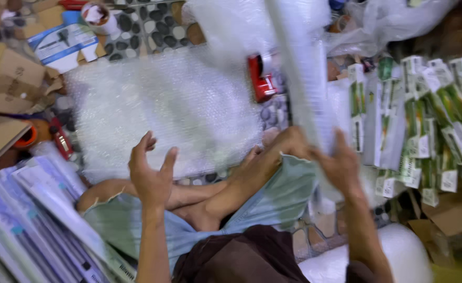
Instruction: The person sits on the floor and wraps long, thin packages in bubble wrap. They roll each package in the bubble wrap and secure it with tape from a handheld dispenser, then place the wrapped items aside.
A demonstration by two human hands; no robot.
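Though blurry, wrapped pkg (299, 78) in rt fingers (341, 144)

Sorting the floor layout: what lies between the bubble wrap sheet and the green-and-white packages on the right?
In the head view, a red tape dispenser and the long wrapped package held by the right hand.

The clear, dotted bubble-wrap sheet (173, 110) spread on the floor shows milky white, and the long white bubble-wrapped bundle (304, 78) in the right hand (341, 165) is the same pale, blurred white. The pebble floor (147, 26) is patterned with dark grey and cream stones. A red tape dispenser (261, 78) lies at the sheet's edge. The flat green-and-white packets (430, 120) carry white labels, while the long pale blue-and-lilac boxes (32, 220) have white stripes. The brown cardboard pieces (11, 78) are plain. The shorts (273, 199) are faded blue-green; the shirt (241, 259) is dark brown.
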